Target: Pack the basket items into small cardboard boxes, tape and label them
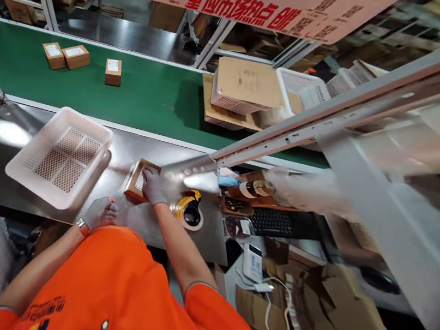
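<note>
Cardboard box (pixel 135 195) sits on the metal worktop (pixel 204 246), roughly midway between its back and front edges, under your gloved right hand (pixel 153 185). That hand lies on the box's top, fingers across the pale label (pixel 140 180); whether it also grips the sides, you cannot tell from this angle. Your gloved left hand (pixel 102 213) is curled in by the front edge, touching neither box nor basket, with nothing visible in it. The box could skid if your right hand pushes sideways, since the metal looks smooth, and the label could crease or smear if your fingers drag over it. Your right forearm could knock the yellow tape dispenser (pixel 188 203), which stands just beside it toward the worktop's right end. Counted up, you have one box, one dispenser and one white basket (pixel 40 192) on the worktop, the basket toward the left with its nearest corner by the front edge. Beyond the back edge, the green belt (pixel 142 104) carries four small cartons (pixel 113 74) on its left stretch: three labelled ones whole, one cut off by the view.
</note>
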`<action>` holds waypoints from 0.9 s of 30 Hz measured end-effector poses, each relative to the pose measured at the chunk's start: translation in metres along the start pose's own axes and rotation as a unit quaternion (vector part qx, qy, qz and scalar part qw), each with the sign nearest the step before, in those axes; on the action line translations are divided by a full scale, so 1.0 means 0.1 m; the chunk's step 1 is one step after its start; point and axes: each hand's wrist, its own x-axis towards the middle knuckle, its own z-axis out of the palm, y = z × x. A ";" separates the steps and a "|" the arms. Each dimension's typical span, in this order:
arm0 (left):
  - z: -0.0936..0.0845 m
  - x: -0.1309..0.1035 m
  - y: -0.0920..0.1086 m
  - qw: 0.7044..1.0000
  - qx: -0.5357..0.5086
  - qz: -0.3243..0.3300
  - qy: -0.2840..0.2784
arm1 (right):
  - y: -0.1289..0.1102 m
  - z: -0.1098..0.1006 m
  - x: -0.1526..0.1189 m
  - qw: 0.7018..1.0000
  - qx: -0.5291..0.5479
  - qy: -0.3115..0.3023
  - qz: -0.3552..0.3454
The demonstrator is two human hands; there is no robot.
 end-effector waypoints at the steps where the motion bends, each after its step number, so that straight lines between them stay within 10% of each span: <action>1: -0.02 -0.01 -0.04 1.000 -0.004 0.003 0.009 | -0.01 0.09 0.02 1.000 0.001 0.001 -0.007; 8: 0.00 -0.09 -0.22 0.998 -0.025 0.016 0.061 | 0.13 0.41 0.04 0.998 -0.027 0.013 -0.060; 27: 0.30 -0.35 -0.79 0.972 -0.162 0.025 0.171 | 0.07 0.09 -0.63 0.907 0.017 -0.222 -0.356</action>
